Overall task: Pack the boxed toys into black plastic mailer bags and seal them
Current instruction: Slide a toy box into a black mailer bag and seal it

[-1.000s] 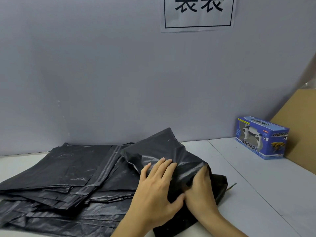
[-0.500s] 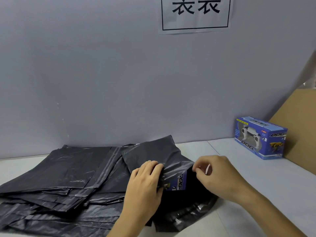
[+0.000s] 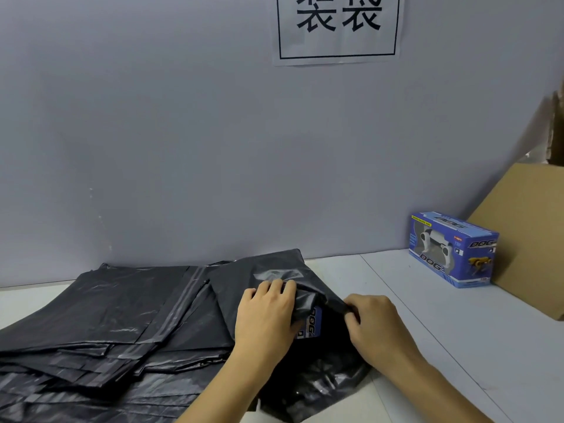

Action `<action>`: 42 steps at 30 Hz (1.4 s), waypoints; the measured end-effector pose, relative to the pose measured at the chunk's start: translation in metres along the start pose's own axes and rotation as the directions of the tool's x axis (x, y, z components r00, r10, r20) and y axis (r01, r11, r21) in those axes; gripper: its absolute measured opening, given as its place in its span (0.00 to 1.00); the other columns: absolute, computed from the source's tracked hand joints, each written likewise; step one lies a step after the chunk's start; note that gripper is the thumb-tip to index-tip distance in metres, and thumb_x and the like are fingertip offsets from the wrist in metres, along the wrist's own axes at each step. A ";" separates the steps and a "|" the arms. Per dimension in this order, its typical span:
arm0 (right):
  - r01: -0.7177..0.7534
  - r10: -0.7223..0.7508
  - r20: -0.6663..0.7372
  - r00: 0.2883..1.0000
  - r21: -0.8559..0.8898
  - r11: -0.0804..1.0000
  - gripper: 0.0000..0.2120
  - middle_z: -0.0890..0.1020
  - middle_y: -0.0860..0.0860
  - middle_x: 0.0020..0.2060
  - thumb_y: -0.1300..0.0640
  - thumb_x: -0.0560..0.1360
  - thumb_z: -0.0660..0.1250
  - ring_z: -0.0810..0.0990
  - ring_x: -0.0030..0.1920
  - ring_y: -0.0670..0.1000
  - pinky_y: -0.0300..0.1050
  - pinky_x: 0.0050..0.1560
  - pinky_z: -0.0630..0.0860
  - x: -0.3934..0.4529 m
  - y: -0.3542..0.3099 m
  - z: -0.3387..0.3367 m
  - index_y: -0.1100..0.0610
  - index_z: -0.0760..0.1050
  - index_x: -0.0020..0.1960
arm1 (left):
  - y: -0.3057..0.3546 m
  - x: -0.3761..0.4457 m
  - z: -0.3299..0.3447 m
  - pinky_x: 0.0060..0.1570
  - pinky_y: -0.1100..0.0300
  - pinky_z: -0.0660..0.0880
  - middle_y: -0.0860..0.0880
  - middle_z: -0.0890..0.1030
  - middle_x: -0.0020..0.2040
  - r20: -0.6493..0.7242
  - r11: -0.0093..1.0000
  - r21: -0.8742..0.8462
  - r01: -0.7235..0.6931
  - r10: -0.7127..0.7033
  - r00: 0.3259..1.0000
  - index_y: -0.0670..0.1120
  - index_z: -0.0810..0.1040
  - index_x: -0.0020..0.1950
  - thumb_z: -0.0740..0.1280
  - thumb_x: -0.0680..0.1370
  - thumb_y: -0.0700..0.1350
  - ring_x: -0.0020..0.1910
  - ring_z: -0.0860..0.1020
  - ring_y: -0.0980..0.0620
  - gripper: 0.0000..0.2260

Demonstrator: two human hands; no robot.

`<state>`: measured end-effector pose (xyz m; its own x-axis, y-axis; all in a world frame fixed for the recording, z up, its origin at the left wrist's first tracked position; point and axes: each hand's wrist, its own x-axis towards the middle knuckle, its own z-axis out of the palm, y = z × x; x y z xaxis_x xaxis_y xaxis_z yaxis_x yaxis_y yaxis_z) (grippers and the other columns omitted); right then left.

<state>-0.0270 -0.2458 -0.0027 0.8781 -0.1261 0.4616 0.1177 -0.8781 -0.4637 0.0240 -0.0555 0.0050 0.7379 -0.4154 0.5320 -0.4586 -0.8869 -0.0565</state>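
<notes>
We count two toy boxes: one point(image 3: 314, 323) half inside the mailer bag point(image 3: 274, 282) on the tabletop point(image 3: 457, 346), our left hand point(image 3: 265, 315) and right hand point(image 3: 370, 320) fingers pinching its plastic; another box point(image 3: 451, 248) stands well right, beside one stack of bags point(image 3: 106, 315).

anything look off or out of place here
Nothing damaged or spilled. The one loose end: the mailer bag under both hands is not closed, and a strip of the blue toy box shows between the left hand and right hand.
</notes>
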 end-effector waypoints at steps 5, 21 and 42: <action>0.059 -0.061 0.016 0.998 0.117 0.991 0.11 0.77 0.41 0.29 0.60 0.76 0.67 0.77 0.30 0.43 0.29 0.30 0.70 0.000 -0.006 -0.009 0.48 0.76 0.38 | 0.001 0.010 0.007 0.60 0.56 0.66 0.54 0.74 0.65 -0.013 0.993 0.003 0.118 -0.118 0.993 0.52 0.66 0.69 0.66 0.78 0.59 0.64 0.73 0.50 0.22; 0.168 -0.177 0.035 0.984 0.172 0.971 0.18 0.74 0.40 0.43 0.60 0.71 0.70 0.77 0.46 0.43 0.32 0.37 0.73 0.003 0.014 -0.015 0.41 0.69 0.51 | -0.055 -0.027 -0.014 0.58 0.60 0.67 0.56 0.72 0.64 -0.046 0.964 -0.214 -0.160 0.153 0.987 0.51 0.73 0.66 0.72 0.69 0.36 0.63 0.70 0.53 0.26; -0.027 -0.107 0.328 0.939 0.379 0.925 0.30 0.80 0.38 0.46 0.77 0.73 0.60 0.79 0.51 0.42 0.44 0.43 0.81 0.009 0.041 -0.037 0.42 0.85 0.44 | -0.111 -0.076 -0.027 0.65 0.63 0.72 0.61 0.82 0.59 0.137 0.701 -0.709 0.077 0.030 0.990 0.58 0.83 0.55 0.54 0.69 0.22 0.66 0.74 0.64 0.35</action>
<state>-0.0314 -0.2998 0.0103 0.9637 0.1266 0.2353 0.2610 -0.6339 -0.7281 0.0056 0.0802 -0.0069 0.7848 -0.4658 0.4088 -0.6157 -0.5103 0.6004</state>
